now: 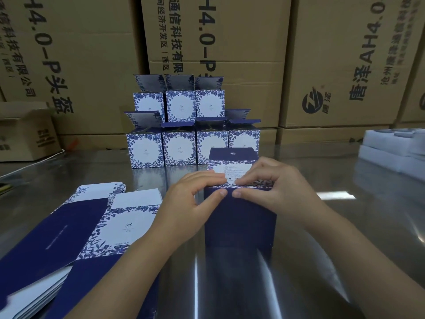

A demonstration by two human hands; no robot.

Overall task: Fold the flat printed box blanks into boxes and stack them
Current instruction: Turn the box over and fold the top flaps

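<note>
Presently, left hand [194, 199] and right hand [271, 187] both pinching one box [239, 226], table [333, 226] centre, seven stacked boxes [179, 147] toward far edge, one blank pile [92, 226] near-left corner.

Near box [239, 222]: navy side; white top panel with blue leaf border.
Flat blanks [92, 226]: navy and white panels, blue leaf border.
Stacked boxes [179, 148]: white fronts, blue leaf frames, navy flaps.
Cartons [333, 54]: brown, black print.
Table [345, 180]: silver-grey.

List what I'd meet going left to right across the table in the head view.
Blanks → left hand → right hand, both pinching the box top → white trays.
</note>
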